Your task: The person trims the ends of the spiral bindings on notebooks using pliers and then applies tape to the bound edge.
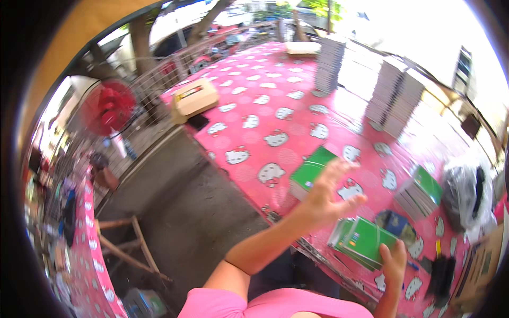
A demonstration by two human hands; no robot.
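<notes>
My left hand (324, 200) is raised over the pink table with its fingers spread and nothing in them. Just behind it stands a stack of green-covered booklets (316, 163), partly hidden by the hand. At the near table edge lies a looser pile of green booklets (366, 239), the lower ones sticking out to the left. My right hand (393, 261) grips this pile at its right edge, thumb near the top cover. A thin pale line crosses the top booklet; I cannot tell whether it is a band. Another stack of green booklets (420, 193) stands farther right.
Tall grey-white stacks (395, 98) and one more (330, 64) rise at the far side. A clear plastic bag (466, 193), a dark brush-like object (441, 275) and a cardboard box (480, 267) line the right. A tan box (196, 98) and red fan (108, 107) are at left.
</notes>
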